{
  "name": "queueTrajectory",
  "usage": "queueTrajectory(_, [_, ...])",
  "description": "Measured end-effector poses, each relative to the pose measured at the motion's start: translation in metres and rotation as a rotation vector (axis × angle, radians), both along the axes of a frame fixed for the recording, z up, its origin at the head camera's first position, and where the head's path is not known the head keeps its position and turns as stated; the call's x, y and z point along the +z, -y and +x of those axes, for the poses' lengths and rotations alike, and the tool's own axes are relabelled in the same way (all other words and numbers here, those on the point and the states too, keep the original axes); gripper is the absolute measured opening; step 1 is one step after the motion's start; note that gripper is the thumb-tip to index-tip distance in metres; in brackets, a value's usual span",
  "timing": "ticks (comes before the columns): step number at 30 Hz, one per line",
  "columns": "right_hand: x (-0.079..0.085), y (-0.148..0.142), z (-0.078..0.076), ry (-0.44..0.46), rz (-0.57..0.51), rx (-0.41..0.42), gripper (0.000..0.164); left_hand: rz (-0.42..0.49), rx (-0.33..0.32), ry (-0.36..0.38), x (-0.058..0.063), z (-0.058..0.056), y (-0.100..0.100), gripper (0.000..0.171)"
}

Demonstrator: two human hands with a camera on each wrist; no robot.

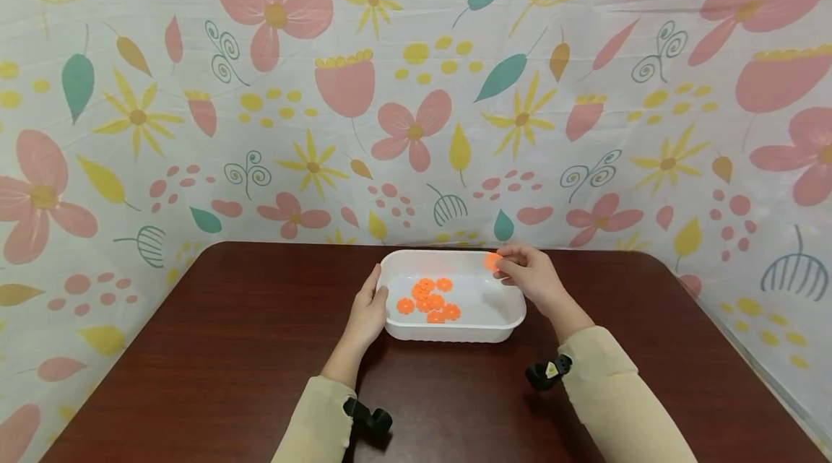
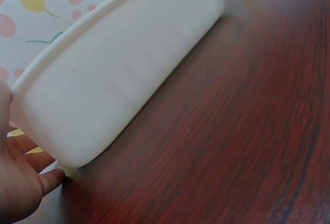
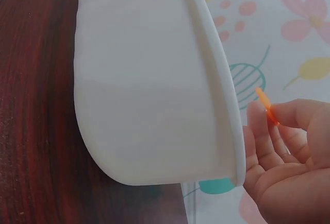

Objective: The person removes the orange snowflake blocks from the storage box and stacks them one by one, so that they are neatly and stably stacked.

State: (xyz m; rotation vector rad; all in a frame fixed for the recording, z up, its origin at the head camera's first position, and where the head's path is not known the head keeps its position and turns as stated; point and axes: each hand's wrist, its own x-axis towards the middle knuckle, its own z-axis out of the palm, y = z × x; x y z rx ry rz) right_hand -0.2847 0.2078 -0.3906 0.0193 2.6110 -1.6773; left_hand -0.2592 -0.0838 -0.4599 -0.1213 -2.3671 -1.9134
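A white rectangular plastic basin [image 1: 455,333] stands on the dark table. Several thin orange flower-shaped pieces [image 1: 444,284] lie in its left half, some overlapping. At the basin's left end my left hand [image 1: 367,313] grips the wall, the thumb by the rim; the left wrist view shows fingers [image 2: 32,154] outside and under the corner. My right hand [image 1: 534,279] is at the far right corner, pinching one thin orange flower-shaped piece [image 3: 265,104] between thumb and fingertips at rim height. In the right wrist view that piece appears edge-on, and the basin wall hides the inside.
The dark reddish-brown wooden table [image 1: 260,362] extends to both sides and in front of the basin. Behind it hangs a white cloth [image 1: 416,181] printed with flowers and leaves, close to the table's far edge. Black wrist devices [image 1: 369,420] sit on both sleeves.
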Motion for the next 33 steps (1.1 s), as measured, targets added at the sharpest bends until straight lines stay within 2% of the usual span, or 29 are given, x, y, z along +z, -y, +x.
queueTrajectory(2, [-0.002,-0.002,0.001,0.008,-0.009,-0.017,0.037,-0.001,-0.006,0.006,0.007,0.004,-0.001,0.05])
queueTrajectory(7, [-0.006,-0.008,0.005,-0.01,-0.076,-0.037,0.037,-0.001,-0.01,0.026,0.005,0.003,-0.003,0.051])
queueTrajectory(9, [-0.008,-0.012,0.006,-0.012,-0.102,-0.052,0.037,-0.005,-0.008,0.025,-0.005,-0.002,-0.004,0.051])
queueTrajectory(19, [-0.025,-0.028,0.023,0.023,-0.259,-0.148,0.039,-0.006,-0.006,0.067,-0.011,0.005,-0.002,0.051])
queueTrajectory(28, [-0.034,-0.041,0.038,-0.04,-0.411,-0.187,0.034,-0.003,-0.004,0.067,-0.005,0.0,0.003,0.051])
queueTrajectory(33, [-0.033,-0.05,0.039,-0.061,-0.464,-0.191,0.033,0.004,-0.005,0.065,-0.002,-0.001,0.004,0.051])
